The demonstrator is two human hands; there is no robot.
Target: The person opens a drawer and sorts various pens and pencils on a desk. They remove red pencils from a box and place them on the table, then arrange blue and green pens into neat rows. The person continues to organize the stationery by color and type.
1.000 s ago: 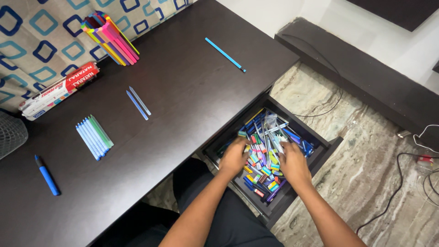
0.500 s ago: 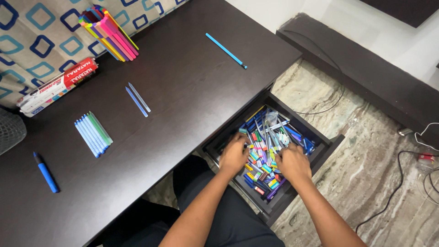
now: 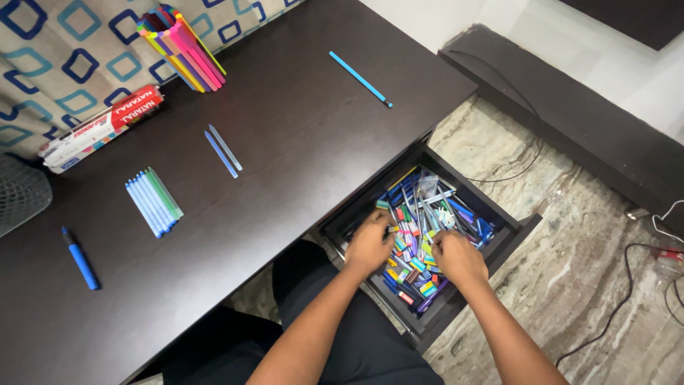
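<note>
Dark drawer of pens hides both hands' fingertips; grip cannot be told.

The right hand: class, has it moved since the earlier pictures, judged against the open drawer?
No clear move. The right hand remains among the pens in the drawer, near its front right part, beside the left hand.

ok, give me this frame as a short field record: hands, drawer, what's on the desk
left hand: in the open drawer, fingers curled among the pens, grip unclear
right hand: also in the drawer, on the pile, grip unclear
drawer contents: dense heap of mixed coloured pens and markers
desk: dark wood
on desk: blue marker at left; row of blue and green pens; two blue pens; single blue pen far side; long red and white box; bundle of bright markers
</note>
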